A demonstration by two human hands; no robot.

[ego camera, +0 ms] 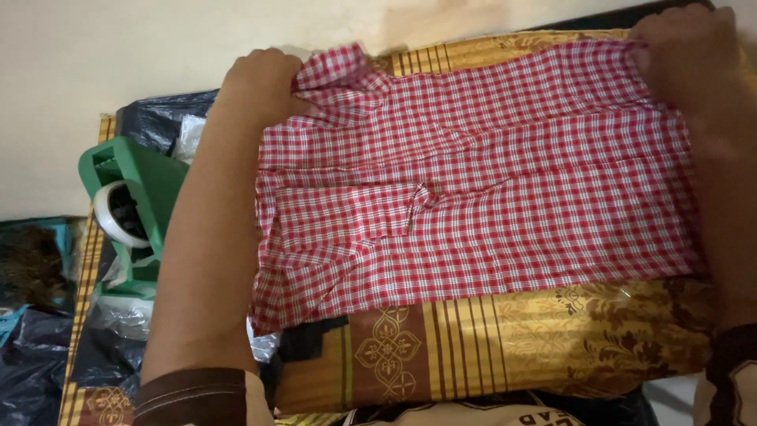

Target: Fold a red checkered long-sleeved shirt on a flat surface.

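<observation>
A pale wall point(158, 55) fills the top of my view, and below it lies a gold and brown patterned cushion point(505, 339) that carries the work; spread flat across it is a red and white checked cloth point(489, 189), its far edge toward the wall. My left hand point(256, 87) is closed on the cloth's far left corner, the fabric bunched up between the fingers; my right hand point(686, 55) pinches the far right corner, knuckles up, so both hands are clamped on the cloth and set well apart, one at each end. Both forearms run down the sides of the cloth, with dark brown sleeve cuffs at the bottom edge. To the left, beside my left arm, a green tape dispenser point(138, 197) with a pale roll rests on dark plastic bags point(39, 355).
</observation>
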